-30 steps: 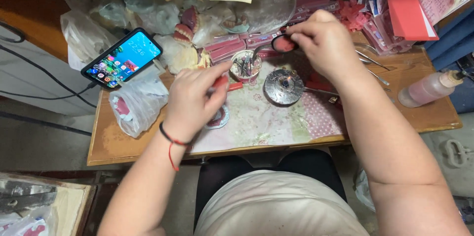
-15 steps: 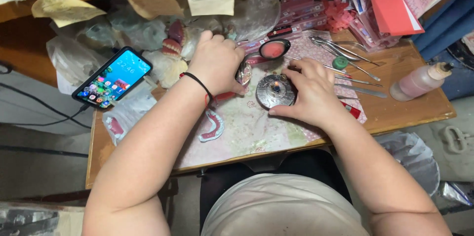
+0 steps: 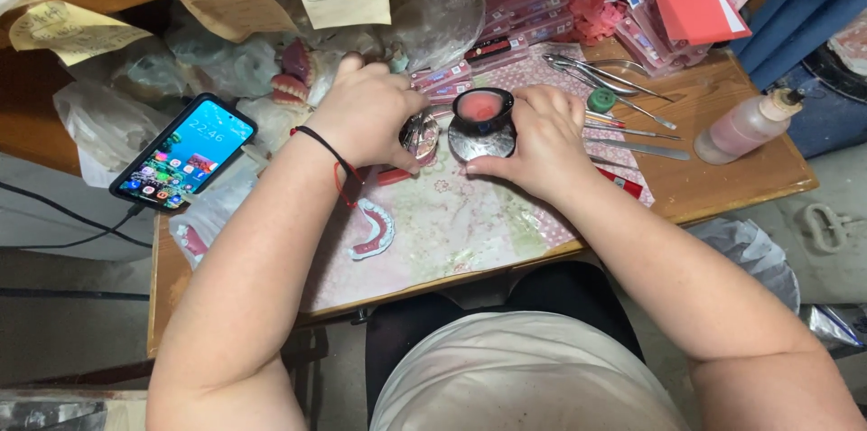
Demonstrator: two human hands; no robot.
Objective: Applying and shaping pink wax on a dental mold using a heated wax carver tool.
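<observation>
- The small black cup (image 3: pixel 481 120) with pink paste inside sits near the desk's middle, mouth up so the paste stays put.
- The right hand (image 3: pixel 540 138) curls around its 3 o'clock side, fingers closed on the wall, steadying it.
- At the cup's 9 o'clock, the left hand (image 3: pixel 368 115) pinches a small shiny metal piece (image 3: pixel 419 135), kept close to the paste.
- A pink denture (image 3: pixel 372 231) lies on the patterned mat (image 3: pixel 452 223) at 7 o'clock, within reach.
- Metal tools (image 3: pixel 623 92) and a squeeze bottle (image 3: pixel 745 127) lie towards 3 o'clock; a phone (image 3: pixel 185 153) lies at 9 o'clock on the desk (image 3: pixel 722 183).

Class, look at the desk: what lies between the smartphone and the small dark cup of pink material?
In the head view, the left hand lies between the smartphone and the dark cup, resting on a small shiny metal piece.
</observation>
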